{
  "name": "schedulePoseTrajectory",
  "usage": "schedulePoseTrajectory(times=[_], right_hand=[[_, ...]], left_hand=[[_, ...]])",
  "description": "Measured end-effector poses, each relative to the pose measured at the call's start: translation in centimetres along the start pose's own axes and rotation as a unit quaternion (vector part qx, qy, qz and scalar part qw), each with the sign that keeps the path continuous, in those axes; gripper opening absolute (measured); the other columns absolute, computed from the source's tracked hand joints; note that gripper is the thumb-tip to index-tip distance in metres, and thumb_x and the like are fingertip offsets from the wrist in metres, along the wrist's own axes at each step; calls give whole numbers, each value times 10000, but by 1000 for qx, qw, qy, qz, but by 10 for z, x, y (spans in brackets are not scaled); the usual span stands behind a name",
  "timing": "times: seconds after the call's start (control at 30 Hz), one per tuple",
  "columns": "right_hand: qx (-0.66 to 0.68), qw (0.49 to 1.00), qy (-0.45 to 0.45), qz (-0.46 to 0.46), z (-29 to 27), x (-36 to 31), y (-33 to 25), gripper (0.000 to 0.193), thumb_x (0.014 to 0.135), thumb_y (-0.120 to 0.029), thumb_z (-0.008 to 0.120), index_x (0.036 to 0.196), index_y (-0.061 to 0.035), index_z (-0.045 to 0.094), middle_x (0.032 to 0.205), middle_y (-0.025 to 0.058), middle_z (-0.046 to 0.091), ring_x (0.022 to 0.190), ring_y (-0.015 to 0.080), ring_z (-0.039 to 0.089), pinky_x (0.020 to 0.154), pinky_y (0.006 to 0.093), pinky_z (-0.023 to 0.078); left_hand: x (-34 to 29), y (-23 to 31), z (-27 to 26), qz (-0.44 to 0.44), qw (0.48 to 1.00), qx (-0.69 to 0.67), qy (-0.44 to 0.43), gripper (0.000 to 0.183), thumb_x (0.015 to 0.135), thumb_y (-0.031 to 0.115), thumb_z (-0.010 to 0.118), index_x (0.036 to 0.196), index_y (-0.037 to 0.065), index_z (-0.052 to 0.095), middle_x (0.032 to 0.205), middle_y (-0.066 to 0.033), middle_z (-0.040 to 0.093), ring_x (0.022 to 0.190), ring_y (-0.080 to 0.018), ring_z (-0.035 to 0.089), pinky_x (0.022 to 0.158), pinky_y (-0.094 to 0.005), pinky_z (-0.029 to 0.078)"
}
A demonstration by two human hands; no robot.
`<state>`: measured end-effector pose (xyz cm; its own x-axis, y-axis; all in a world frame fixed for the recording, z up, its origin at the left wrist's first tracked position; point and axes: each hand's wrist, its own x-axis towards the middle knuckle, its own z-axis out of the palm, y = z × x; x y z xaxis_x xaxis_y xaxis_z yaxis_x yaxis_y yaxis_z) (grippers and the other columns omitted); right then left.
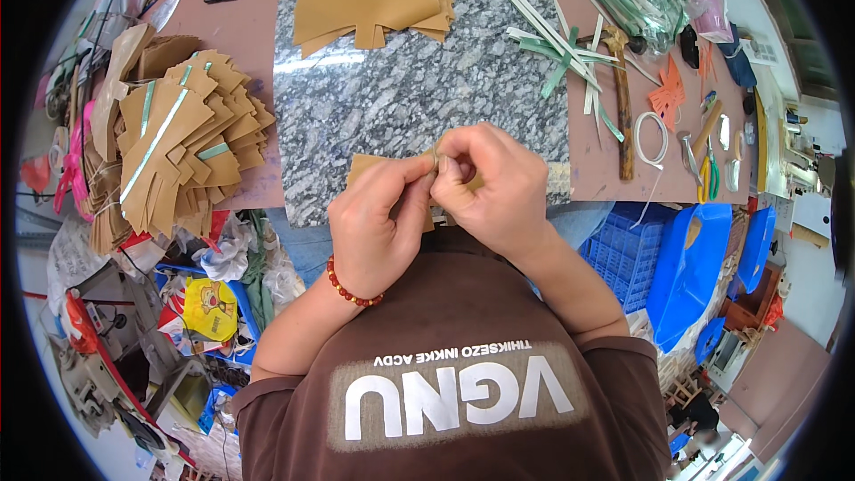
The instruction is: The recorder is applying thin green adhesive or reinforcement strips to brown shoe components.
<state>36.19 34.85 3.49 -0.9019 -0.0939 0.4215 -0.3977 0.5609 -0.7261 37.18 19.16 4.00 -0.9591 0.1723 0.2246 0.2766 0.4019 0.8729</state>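
Both sets of fingertips pinched together on a tan piece, right at the near edge of the stone slab.
Left hand [378, 221] and right hand [500, 185] meet thumb-to-finger, each closed on the tan piece [363, 166], which is mostly hidden behind them, so can't really tell its full shape. Under that is the speckled grey slab [401, 116], with a neat-ish stack of tan cutouts [370, 7] at its far edge. Off to the left there's a messier tan pile [227, 116] on the brownish table [245, 31], and over on the right a wooden-handled hammer [626, 138] lying near some green and white strips [563, 53].
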Motion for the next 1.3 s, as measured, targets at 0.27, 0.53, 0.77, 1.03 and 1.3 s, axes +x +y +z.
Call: schedulePoseTrajectory(times=[0.27, 0.53, 0.77, 1.03, 1.3], right_hand=[[227, 957, -4, 181, 2, -2, -5, 93, 793, -7, 678, 848, -24, 606, 747, 49, 623, 593, 125, 621, 527, 274, 492], [-29, 991, 19, -132, 11, -4, 8, 157, 753, -22, 702, 864, -50, 595, 722, 74, 585, 598, 251, 601, 520, 340, 491], [5, 988, 48, -147, 10, -8, 15, 152, 765, -31, 704, 852, -55, 582, 759, 87, 623, 587, 238, 603, 513, 325, 491], [44, 994, 40, -95, 7, -12, 17, 129, 775, -40, 692, 844, -67, 587, 759, 69, 626, 579, 200, 608, 506, 301, 487], [66, 987, 9, -144, 4, -14, 14, 195, 782, -94, 778, 880, -58, 614, 779, 66, 630, 579, 189, 600, 509, 292, 489]], left_hand=[[1, -4, -4, -204, 895, -393, -51, 130, 931, 19, 646, 1047, -35, 668, 939, -63, 710, 851, -92, 670, 732, -244, 542], [6, -29, -3, -285, 811, -505, -73, 78, 922, 41, 578, 916, 15, 651, 814, -2, 647, 696, -36, 570, 598, -207, 457], [6, -14, 7, -304, 808, -501, -55, 77, 921, 63, 572, 897, 36, 641, 757, 17, 621, 644, -37, 547, 581, -208, 434], [4, -18, 8, -303, 806, -505, -59, 87, 926, 72, 571, 915, 36, 649, 767, 9, 631, 657, -47, 554, 604, -213, 447], [8, -24, 9, -327, 792, -514, -20, 89, 939, 91, 585, 968, 41, 653, 825, -8, 646, 698, -72, 562, 620, -232, 451]])
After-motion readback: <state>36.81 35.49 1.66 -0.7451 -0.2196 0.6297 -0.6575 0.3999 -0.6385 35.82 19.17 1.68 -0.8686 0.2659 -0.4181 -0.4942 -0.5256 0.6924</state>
